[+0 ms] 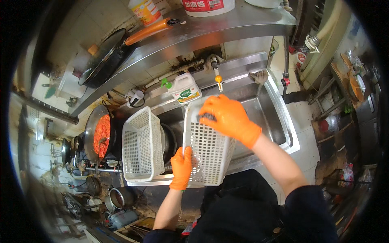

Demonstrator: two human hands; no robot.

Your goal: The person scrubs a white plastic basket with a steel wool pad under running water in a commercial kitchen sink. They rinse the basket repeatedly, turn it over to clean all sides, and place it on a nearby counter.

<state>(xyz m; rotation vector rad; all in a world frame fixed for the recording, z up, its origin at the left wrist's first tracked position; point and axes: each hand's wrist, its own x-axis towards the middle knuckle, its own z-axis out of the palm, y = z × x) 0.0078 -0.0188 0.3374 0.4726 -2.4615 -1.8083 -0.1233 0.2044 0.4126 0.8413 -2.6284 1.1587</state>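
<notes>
My left hand (181,165), in an orange glove, grips the rim of a white perforated plastic basket (208,152), which is tilted over the steel sink. My right hand (228,117), also orange-gloved, holds a dark steel-wool scourer (207,116) against the basket's upper end. To the left, a second white plastic basket (142,152) rests across the sink's edge, beside a partly hidden dark round pan (168,142) in the left basin. Behind the held basket stands a white detergent jug (184,88) with a green pump.
A faucet (218,79) with a yellow part is over the right basin (258,112); a grey rag (259,76) lies on its back corner. At left stands a wok of red food (101,135). Above runs a steel shelf (194,30) with a frying pan (104,60) and containers.
</notes>
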